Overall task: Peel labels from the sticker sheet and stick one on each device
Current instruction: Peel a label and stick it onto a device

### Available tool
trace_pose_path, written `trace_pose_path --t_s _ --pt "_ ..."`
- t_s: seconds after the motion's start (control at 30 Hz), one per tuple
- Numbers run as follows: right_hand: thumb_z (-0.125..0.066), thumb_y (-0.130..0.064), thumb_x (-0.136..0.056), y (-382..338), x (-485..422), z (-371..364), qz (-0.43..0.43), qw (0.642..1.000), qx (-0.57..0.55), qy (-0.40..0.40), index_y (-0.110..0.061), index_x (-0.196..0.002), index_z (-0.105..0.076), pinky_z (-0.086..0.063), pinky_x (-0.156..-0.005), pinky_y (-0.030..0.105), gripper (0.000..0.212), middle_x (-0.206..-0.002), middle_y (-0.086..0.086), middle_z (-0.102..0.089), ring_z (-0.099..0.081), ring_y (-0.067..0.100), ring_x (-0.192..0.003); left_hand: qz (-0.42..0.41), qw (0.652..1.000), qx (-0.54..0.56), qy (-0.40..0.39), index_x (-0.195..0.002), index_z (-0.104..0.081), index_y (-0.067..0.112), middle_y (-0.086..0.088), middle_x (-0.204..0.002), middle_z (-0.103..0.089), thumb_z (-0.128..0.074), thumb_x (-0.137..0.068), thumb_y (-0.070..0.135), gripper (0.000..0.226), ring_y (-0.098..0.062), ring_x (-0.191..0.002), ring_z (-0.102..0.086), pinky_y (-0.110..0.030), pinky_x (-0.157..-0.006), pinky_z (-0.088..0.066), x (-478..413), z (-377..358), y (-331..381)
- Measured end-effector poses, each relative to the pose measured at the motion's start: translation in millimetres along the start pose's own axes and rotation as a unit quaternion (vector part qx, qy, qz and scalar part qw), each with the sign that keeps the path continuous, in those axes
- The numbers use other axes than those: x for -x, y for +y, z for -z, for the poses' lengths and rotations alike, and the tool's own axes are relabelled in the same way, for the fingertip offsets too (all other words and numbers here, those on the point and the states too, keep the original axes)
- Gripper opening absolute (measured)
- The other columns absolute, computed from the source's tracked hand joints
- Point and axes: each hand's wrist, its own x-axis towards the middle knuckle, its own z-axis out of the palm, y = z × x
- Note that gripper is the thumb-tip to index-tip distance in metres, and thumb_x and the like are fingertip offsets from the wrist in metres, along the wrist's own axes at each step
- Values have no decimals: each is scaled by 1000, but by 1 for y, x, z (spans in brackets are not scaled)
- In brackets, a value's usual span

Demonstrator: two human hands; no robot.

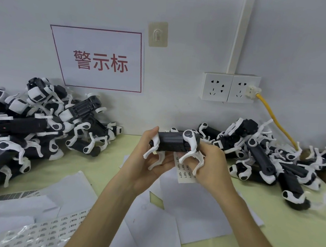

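Nearest, well below and left of the device [173, 143]: a large sticker sheet [38, 230] with rows of small labels, flat on the pale green surface [286, 230] among loose white papers [200, 214]. Closer in, just under the device, a smaller sticker sheet [184, 169], partly hidden by both hands; whether lying on the surface or held in fingers, impossible to tell. Left hand [151, 161] cupped round the device's left end from beneath, thumb up beside the top. Right hand [211, 166] gripping the right end, fingers curled among the white legs. The device itself black-bodied, white-legged, held roughly level above the surface. Left of the device, a big heap of like devices [41, 125]; right of it, a second heap [263, 156]. Beyond the device, on the wall, a red-bordered sign [99, 59], a stick-on hook [158, 34], and a double socket [230, 87] with a yellow cable [275, 120] slanting down to the right
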Motion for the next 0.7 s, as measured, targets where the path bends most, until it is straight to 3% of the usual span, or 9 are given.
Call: trace_pose_path --t_s 0.1,0.2,0.3,0.37,0.43,0.5,0.6,0.7 --pt "-71 -2 -84 4 -1 -2 -26 999 -8 17 -1 -77 -66 -47 -59 38 9 -69 11 -65 -60 33 -69 4 1000 -24 -1 -115 -77 9 -16 -114 -74 -59 -93 49 49 -26 -105 -73 -36 -92 -59 1 -2 1" --pt "-75 -1 -80 8 0 -2 -46 999 -14 23 -17 -62 -60 -38 -47 22 28 -52 -10 -57 -54 7 -53 6 999 -50 -11 -133 -65 4 -22 -127 -69 -56 -97 48 58 -31 -118 -68 -37 -96 -58 2 -3 2" --pt "-80 -10 -79 7 1 -2 -48 998 -3 33 -27 -51 -51 -36 -47 23 44 -44 -13 -51 -51 5 -48 12 999 -42 -21 -125 -71 4 -20 -121 -71 -60 -94 45 53 -30 -113 -70 -38 -96 -58 3 -4 1" --pt "-78 -14 -76 5 2 -2 -32 998 8 48 -22 -51 -52 -36 -49 26 37 -46 -12 -48 -52 15 -50 15 1000 -21 -18 -116 -75 5 -18 -113 -74 -65 -88 43 48 -28 -104 -73 -38 -92 -59 2 -4 1" --pt "-77 -11 -76 4 5 -2 -2 998 18 62 -11 -52 -51 -29 -47 18 35 -45 -11 -44 -47 20 -48 16 1000 -11 -16 -112 -77 5 -18 -112 -74 -66 -86 42 46 -28 -101 -74 -38 -89 -60 2 -5 1" --pt "-77 -7 -78 5 7 -3 6 998 27 63 -9 -51 -51 -26 -45 18 37 -44 -12 -41 -43 18 -46 17 1000 0 -10 -115 -75 4 -20 -114 -73 -67 -87 41 47 -30 -103 -73 -39 -87 -60 3 -5 2" --pt "-75 1 -79 8 4 -4 -2 998 47 51 -1 -60 -63 -31 -49 26 22 -50 -6 -52 -55 33 -57 28 999 31 2 -123 -71 0 -24 -122 -69 -68 -88 41 54 -35 -107 -71 -46 -92 -59 4 -6 4" --pt "-78 -7 -79 5 2 -5 -8 998 29 54 -13 -66 -69 -36 -51 17 17 -59 -12 -62 -62 14 -64 49 995 82 -2 -133 -63 -3 -28 -134 -63 -71 -87 40 63 -43 -120 -64 -55 -98 -55 4 -6 5"
